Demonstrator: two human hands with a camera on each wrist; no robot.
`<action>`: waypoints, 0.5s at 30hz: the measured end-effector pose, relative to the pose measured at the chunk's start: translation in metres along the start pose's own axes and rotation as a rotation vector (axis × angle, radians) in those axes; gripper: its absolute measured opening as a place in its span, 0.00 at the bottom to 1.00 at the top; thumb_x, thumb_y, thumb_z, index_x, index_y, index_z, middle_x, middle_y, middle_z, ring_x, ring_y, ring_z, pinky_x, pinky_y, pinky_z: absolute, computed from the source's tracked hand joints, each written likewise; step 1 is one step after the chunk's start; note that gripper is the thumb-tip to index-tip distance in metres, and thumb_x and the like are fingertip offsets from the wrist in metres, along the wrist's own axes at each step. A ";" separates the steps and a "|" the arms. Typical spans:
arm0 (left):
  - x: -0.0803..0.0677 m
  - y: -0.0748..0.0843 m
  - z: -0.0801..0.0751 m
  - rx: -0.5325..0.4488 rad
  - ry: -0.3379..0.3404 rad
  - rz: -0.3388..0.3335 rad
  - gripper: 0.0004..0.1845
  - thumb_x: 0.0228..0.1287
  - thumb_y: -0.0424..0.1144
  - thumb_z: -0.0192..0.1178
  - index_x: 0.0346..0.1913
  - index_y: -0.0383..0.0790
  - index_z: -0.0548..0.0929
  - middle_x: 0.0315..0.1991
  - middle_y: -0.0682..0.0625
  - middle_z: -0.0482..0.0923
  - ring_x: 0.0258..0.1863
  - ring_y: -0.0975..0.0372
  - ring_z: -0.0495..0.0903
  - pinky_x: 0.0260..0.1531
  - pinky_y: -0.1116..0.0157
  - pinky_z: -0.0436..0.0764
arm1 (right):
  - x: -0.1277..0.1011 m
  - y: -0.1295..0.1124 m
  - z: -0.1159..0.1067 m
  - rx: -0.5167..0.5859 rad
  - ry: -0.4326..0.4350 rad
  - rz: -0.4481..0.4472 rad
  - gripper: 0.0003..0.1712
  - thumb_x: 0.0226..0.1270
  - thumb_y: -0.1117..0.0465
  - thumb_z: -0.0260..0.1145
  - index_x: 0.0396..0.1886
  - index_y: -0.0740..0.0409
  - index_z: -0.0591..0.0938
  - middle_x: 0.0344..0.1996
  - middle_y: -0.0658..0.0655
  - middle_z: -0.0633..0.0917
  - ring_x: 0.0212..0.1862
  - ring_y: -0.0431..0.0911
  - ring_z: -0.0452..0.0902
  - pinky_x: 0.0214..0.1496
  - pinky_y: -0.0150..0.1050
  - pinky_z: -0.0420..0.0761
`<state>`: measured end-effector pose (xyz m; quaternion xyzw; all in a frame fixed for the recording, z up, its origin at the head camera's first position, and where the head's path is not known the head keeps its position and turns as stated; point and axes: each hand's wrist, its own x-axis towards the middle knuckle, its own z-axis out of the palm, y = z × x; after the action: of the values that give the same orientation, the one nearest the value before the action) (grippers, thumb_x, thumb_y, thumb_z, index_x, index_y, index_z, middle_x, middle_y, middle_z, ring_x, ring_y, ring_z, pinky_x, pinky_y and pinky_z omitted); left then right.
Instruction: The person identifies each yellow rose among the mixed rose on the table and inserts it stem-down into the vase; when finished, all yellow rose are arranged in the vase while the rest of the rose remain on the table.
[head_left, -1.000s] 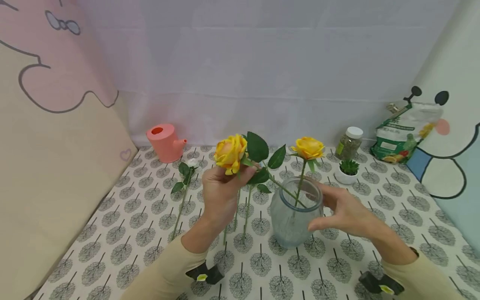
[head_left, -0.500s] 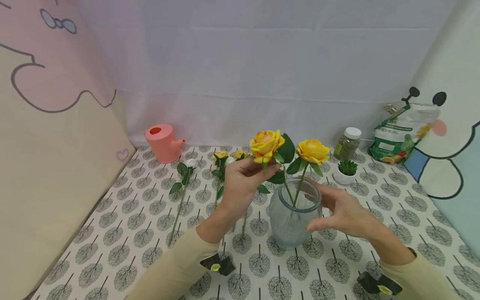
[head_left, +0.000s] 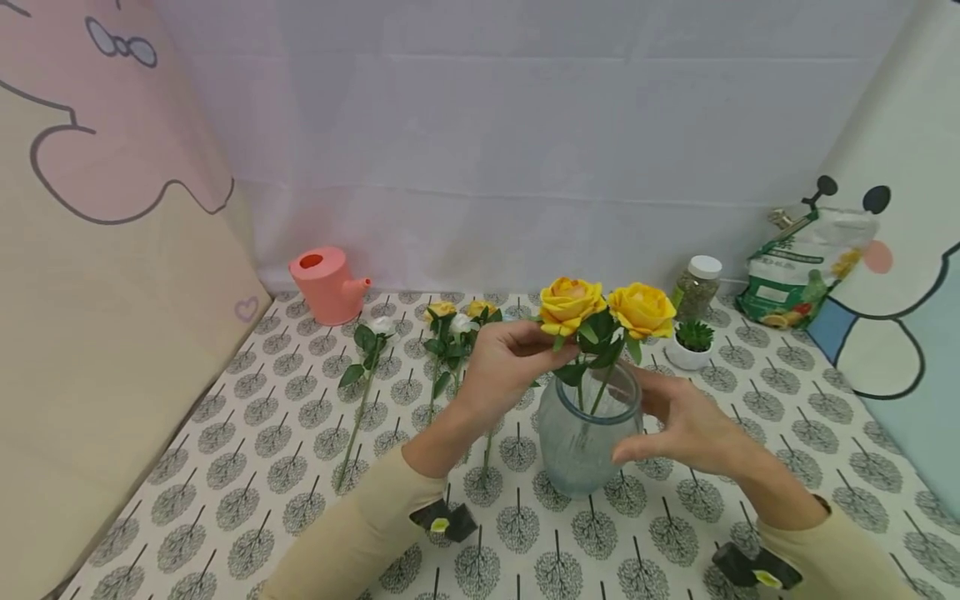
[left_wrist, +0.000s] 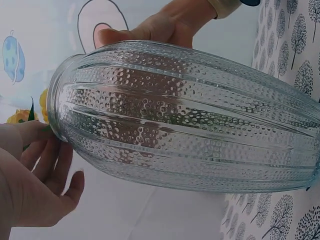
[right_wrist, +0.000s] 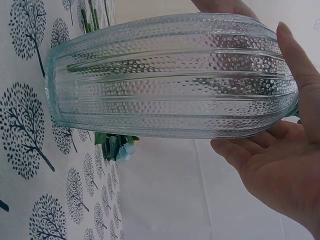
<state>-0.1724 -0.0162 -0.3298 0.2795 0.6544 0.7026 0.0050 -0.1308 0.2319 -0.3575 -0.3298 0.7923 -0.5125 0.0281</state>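
A ribbed clear glass vase [head_left: 573,462] stands upright on the table. My right hand [head_left: 693,425] holds it from the right, thumb in front and fingers behind, as the right wrist view of the vase [right_wrist: 165,85] also shows. With its fingertips near the rim, my left hand [head_left: 495,371] pinches a yellow rose [head_left: 570,307] just below the bloom; that rose's stem reaches down into the vase. Beside it, a second yellow rose [head_left: 642,311] stands in the vase, leaning right. Leaves and fingers partly hide both stems.
Left of the vase lie a white rose [head_left: 382,327] and several more yellow and white roses [head_left: 463,323]. A pink watering can [head_left: 326,287] stands at the back left. At the back right are a white-lidded jar [head_left: 697,287], a potted succulent [head_left: 693,337] and a green-white bag [head_left: 798,275].
My left hand has moved right with its yellow rose, bringing the stem from slanting to nearly upright in the vase. The other bloom has shifted slightly right and down. My right hand stays put.
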 end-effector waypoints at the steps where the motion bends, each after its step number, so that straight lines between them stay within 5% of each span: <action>1: 0.000 0.000 -0.001 0.011 -0.005 0.001 0.14 0.62 0.28 0.69 0.50 0.28 0.86 0.44 0.40 0.87 0.48 0.58 0.85 0.50 0.59 0.84 | 0.000 0.000 0.000 0.003 -0.002 -0.006 0.56 0.48 0.71 0.80 0.76 0.62 0.63 0.69 0.66 0.71 0.63 0.58 0.74 0.62 0.38 0.77; 11: -0.001 -0.007 -0.001 -0.036 -0.040 -0.049 0.16 0.66 0.30 0.66 0.55 0.30 0.84 0.50 0.42 0.85 0.53 0.58 0.83 0.54 0.60 0.82 | 0.002 0.001 0.000 0.003 -0.010 -0.030 0.57 0.47 0.72 0.80 0.77 0.62 0.61 0.72 0.66 0.66 0.68 0.40 0.69 0.66 0.33 0.71; 15: -0.001 -0.007 0.000 -0.041 -0.039 -0.060 0.18 0.66 0.30 0.65 0.58 0.32 0.83 0.51 0.41 0.85 0.51 0.57 0.84 0.53 0.60 0.82 | 0.002 0.001 -0.001 -0.010 -0.007 -0.022 0.56 0.47 0.71 0.81 0.76 0.64 0.62 0.71 0.66 0.68 0.67 0.42 0.70 0.66 0.32 0.71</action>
<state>-0.1736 -0.0154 -0.3366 0.2730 0.6478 0.7099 0.0447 -0.1334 0.2318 -0.3573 -0.3407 0.7910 -0.5076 0.0236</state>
